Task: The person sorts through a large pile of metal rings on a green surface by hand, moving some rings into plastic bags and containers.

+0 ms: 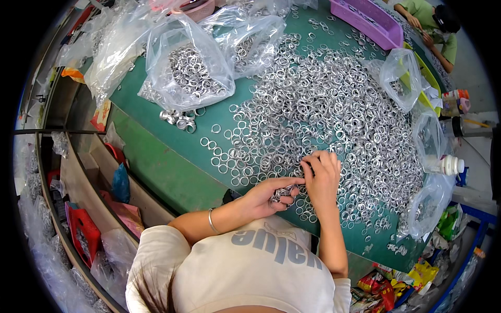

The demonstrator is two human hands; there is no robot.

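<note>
A broad heap of silver metal rings (323,99) covers much of the green tabletop (172,138) in front of me. My left hand (269,197), palm up at the near edge of the heap, is cupped around several metal rings (282,194). Its fingertips reach toward my right hand (323,175). That hand is bent over the rings just beyond, with thumb and fingers drawn together; whatever lies between its fingertips is too small to make out. Loose rings (224,156) lie flat and spread out left of the heap.
Clear plastic bags of rings (193,73) stand at the back left. A purple basket (368,21) sits at the far right, near another person (433,26) in green. A white bottle (451,165) is at the right edge. Shelves (83,177) run along my left.
</note>
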